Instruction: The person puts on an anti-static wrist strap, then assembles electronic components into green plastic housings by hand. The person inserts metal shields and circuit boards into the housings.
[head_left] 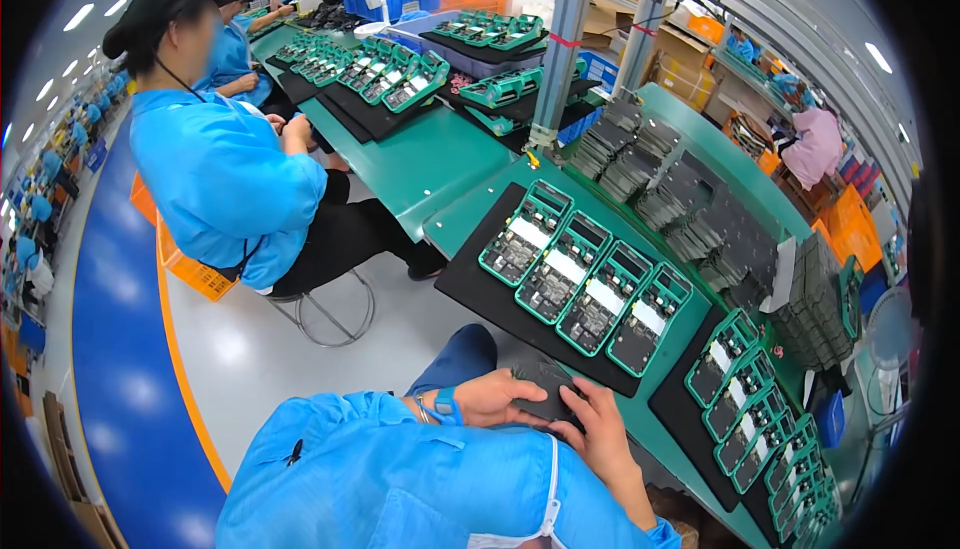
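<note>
Close to my body, at the table's near edge, I hold a flat dark grey plate (545, 389) between both hands. My left hand (487, 398) grips its left side, with the thumb lying across the top. My right hand (600, 427) is closed on the other side, its fingertips pressed on the face and edge. The underside of the plate is hidden. Beyond my hands a row of several green-framed device housings (605, 299) with exposed circuit boards and white patches lies on a black mat (480, 301).
To the right, more green-framed housings (735, 389) sit on another black mat (683, 409). Behind them stand stacks of dark grey plates (720, 209). A metal post (565, 49) rises from the green table (440, 164). A co-worker in blue (220, 174) sits on a stool at the left.
</note>
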`<state>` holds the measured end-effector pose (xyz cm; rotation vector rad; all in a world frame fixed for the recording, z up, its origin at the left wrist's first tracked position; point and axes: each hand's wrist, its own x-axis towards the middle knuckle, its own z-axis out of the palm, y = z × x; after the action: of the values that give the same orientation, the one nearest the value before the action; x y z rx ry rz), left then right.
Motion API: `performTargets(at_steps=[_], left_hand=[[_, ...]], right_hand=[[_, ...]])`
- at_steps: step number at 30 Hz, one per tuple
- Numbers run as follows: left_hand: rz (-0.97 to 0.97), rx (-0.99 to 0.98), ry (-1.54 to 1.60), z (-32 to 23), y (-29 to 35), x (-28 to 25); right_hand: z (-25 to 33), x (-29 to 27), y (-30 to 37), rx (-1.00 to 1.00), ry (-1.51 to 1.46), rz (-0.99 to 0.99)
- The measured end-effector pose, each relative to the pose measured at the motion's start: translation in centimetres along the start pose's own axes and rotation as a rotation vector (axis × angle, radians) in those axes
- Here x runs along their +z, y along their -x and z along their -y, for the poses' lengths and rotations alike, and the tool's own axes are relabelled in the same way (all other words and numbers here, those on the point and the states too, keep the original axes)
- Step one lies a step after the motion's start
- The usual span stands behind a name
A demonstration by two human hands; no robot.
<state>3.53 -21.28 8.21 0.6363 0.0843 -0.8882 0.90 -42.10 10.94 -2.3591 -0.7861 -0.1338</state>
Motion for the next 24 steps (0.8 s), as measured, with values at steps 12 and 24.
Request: performTargets(at_steps=[12, 24], left_hand=[[-0.011, -0.058, -0.072, -1.8, 0.8, 1.6], [-0.008, -0.073, -0.118, -1.5, 0.8, 0.8]], right_hand=[[-3.3, -4.2, 0.9, 0.114, 0.199, -0.218], [-5.8, -5.2, -1.5, 0.163, 0.373, -0.310]])
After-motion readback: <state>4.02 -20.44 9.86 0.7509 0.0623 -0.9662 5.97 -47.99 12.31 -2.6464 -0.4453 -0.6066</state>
